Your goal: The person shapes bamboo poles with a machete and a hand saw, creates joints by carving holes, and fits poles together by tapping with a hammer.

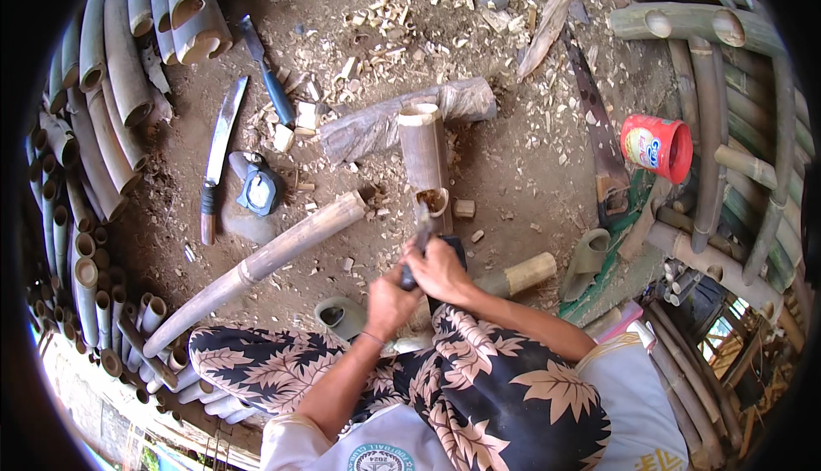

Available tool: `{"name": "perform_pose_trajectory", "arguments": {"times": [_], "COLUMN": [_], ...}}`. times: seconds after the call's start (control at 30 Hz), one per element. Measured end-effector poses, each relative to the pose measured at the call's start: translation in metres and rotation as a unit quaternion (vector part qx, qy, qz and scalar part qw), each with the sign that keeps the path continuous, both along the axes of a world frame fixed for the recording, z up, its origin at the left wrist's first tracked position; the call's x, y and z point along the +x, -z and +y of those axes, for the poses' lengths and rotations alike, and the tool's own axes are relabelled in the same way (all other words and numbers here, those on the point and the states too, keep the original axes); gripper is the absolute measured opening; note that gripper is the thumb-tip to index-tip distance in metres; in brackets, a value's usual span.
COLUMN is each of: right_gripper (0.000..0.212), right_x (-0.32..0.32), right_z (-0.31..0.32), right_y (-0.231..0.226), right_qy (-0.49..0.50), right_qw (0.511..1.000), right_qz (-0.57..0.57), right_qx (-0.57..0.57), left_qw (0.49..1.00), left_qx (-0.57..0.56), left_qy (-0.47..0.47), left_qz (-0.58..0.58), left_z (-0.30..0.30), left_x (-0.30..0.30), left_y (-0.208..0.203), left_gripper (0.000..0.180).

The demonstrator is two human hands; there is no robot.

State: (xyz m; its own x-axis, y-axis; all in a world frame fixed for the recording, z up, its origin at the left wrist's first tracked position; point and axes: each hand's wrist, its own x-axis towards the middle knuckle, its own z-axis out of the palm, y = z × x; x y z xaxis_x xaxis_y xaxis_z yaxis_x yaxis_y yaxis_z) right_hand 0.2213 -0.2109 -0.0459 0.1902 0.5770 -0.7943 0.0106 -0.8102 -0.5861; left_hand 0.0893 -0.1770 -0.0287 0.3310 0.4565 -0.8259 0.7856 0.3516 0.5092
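Both my hands are closed on a narrow-bladed hand tool (423, 225) with a dark handle; its exact kind is hard to make out. My left hand (390, 305) grips it lower down, and my right hand (439, 271) is just above and to the right. The tool's tip enters a cut opening in a short bamboo tube (424, 150) standing out in front of me. This tube's far end rests on a rough wooden log (351, 134). A dark object (462, 253), partly hidden, shows behind my right hand.
A long bamboo pole (256, 266) slants at left, near a tape measure (259, 191), a machete (224, 138) and a blue-handled chisel (275, 91). To the right are a saw (590, 112), a red tub (658, 148) and a sandal (587, 264). Bamboo stacks (115, 61) line the sides.
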Motion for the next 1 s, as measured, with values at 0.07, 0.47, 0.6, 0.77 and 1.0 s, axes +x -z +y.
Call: {"name": "perform_pose_trajectory", "arguments": {"times": [0.07, 0.47, 0.6, 0.77, 1.0], "right_gripper": [0.023, 0.048, 0.036, 0.041, 0.042], "right_x": [0.011, 0.033, 0.036, 0.044, 0.105], "right_z": [0.039, 0.036, 0.027, -0.003, -0.018], "right_y": [-0.024, -0.018, -0.021, -0.054, -0.075], "right_qy": [0.024, 0.524, 0.451, 0.214, -0.186], "right_qw": [0.995, 0.554, 0.682, 0.904, 0.948], "right_qz": [0.09, 0.642, 0.572, 0.351, -0.177], "right_qx": [-0.036, 0.076, 0.061, 0.121, 0.19], "left_qw": [0.979, 0.604, 0.757, 0.904, 0.937], "left_qx": [0.126, 0.28, 0.118, -0.108, -0.283], "left_qy": [0.157, 0.741, 0.628, 0.413, -0.024], "left_qz": [0.019, 0.092, 0.137, -0.031, -0.204], "left_z": [0.056, 0.184, 0.159, 0.114, 0.073], "left_x": [-0.008, 0.152, 0.11, 0.05, 0.074], "left_y": [0.002, -0.079, -0.076, -0.088, -0.047], "left_gripper": [0.025, 0.016, 0.019, 0.074, 0.11]}}
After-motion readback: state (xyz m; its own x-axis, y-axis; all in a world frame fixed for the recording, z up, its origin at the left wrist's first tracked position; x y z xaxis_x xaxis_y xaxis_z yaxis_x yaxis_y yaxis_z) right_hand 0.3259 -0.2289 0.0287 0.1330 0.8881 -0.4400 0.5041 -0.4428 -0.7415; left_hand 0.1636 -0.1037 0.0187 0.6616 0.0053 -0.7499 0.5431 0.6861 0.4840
